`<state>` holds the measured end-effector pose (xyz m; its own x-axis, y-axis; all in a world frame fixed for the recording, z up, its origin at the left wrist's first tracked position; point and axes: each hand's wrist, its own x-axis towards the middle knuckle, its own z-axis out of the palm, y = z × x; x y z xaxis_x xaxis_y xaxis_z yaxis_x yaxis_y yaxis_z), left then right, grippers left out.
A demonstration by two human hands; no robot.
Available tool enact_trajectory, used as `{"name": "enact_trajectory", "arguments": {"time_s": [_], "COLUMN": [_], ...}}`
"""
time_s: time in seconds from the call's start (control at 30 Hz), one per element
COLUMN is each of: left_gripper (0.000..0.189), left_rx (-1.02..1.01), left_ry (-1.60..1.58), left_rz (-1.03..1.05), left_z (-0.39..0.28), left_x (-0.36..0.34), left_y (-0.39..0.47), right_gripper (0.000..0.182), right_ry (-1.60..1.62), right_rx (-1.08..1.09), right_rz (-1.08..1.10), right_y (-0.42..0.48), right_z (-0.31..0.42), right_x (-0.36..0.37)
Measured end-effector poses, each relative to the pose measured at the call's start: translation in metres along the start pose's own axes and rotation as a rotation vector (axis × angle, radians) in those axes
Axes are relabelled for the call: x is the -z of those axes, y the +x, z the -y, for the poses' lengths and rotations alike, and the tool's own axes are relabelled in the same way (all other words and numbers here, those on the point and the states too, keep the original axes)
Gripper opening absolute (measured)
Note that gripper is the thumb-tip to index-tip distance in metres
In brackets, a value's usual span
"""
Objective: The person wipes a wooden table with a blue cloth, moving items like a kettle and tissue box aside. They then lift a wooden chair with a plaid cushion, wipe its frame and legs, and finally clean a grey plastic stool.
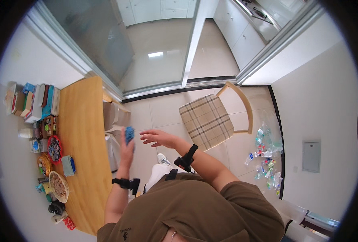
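Observation:
My left hand is raised beside the table's edge, gripping a crumpled blue cloth that shows past the fingers. Facing it, a short gap away, is my right hand, its fingers spread and nothing in it. Each wrist wears a black strap with a small box. To the left runs a long wooden table, on which a folded grey-green cloth lies over something blue. A chair with a plaid seat stands on the floor beyond my right hand.
Books, a red tray and a woven basket line the table's wall side. Chairs are tucked beneath it. Plastic bottles lie by the right wall. A glass sliding door fronts the kitchen.

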<state>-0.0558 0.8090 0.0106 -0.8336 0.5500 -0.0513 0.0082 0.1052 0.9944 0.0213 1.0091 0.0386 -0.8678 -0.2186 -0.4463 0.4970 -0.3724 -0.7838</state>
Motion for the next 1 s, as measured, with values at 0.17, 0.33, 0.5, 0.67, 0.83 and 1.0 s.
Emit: {"name": "enact_trajectory", "arguments": {"time_s": [0.17,0.33,0.5,0.67,0.83,1.0], "left_gripper": [0.095,0.088,0.074,0.069,0.06,0.051], "left_rx": [-0.315,-0.133,0.161,0.278,0.407,0.554], "left_ry": [0.317,0.091,0.024,0.076,0.073,0.074], "left_rz": [0.342,0.441,0.446,0.486,0.378,0.301], "left_z": [-0.028,-0.03,0.024,0.021,0.04,0.044], "left_x": [-0.15,-0.284,-0.384,-0.428,-0.417,-0.416], "left_y": [0.033,0.034,0.017,-0.001,-0.016,-0.026], "right_gripper": [0.052,0.04,0.039,0.039,0.041,0.037], "right_ry": [0.359,0.492,-0.322,-0.95,-1.171,-1.129], "right_rx": [0.343,0.338,0.4,0.445,0.33,0.363], "right_rz": [-0.302,-0.671,-1.289,-1.295,-1.106,-1.099], "right_y": [-0.043,-0.15,-0.243,-0.253,-0.24,-0.237], "right_z": [-0.023,-0.058,-0.02,-0.022,-0.071,-0.063], "right_x": [0.072,0.209,0.349,0.449,0.459,0.466]}}
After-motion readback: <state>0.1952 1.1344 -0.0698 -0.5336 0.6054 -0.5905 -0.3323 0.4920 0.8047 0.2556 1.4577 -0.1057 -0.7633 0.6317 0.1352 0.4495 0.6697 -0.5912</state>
